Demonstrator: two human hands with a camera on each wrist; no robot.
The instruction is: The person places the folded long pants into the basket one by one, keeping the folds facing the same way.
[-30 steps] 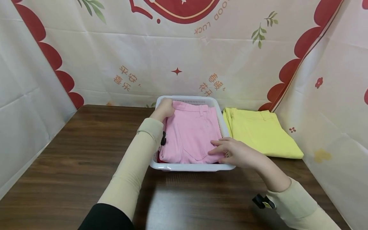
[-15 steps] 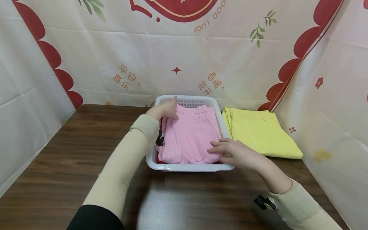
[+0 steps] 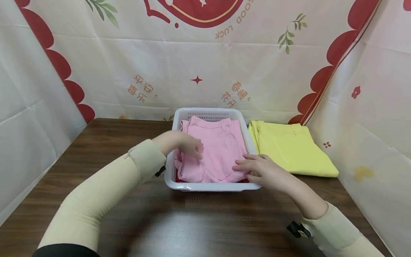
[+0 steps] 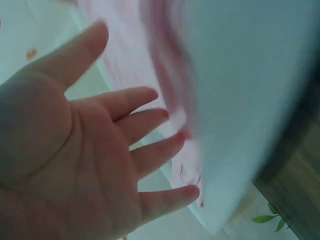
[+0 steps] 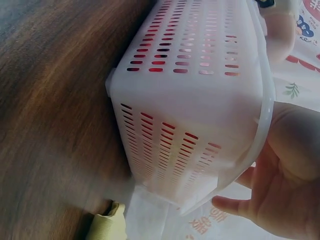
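Note:
Folded pink pants (image 3: 218, 153) lie in a white plastic basket (image 3: 210, 187), waistband toward the back. My left hand (image 3: 181, 142) hovers over their left side, holding nothing. Its fingers are spread and the palm (image 4: 85, 150) shows in the left wrist view. At the basket's front right corner, my right hand (image 3: 264, 169) reaches across the rim with relaxed fingers over the pants' lower edge. The right wrist view has this hand (image 5: 290, 175) beside the rim. Something red (image 3: 181, 180) peeks out under the pants, and red also shows through the basket slots.
Folded yellow pants (image 3: 289, 148) lie on the brown wood-grain table (image 3: 96, 160), right of the basket. A printed cloth backdrop (image 3: 192, 57) rises just behind the basket, with another cloth wall (image 3: 379, 142) on the right.
My left hand has let go of the pants' upper left corner and moved back toward me along the left side. The right hand stays at the corner.

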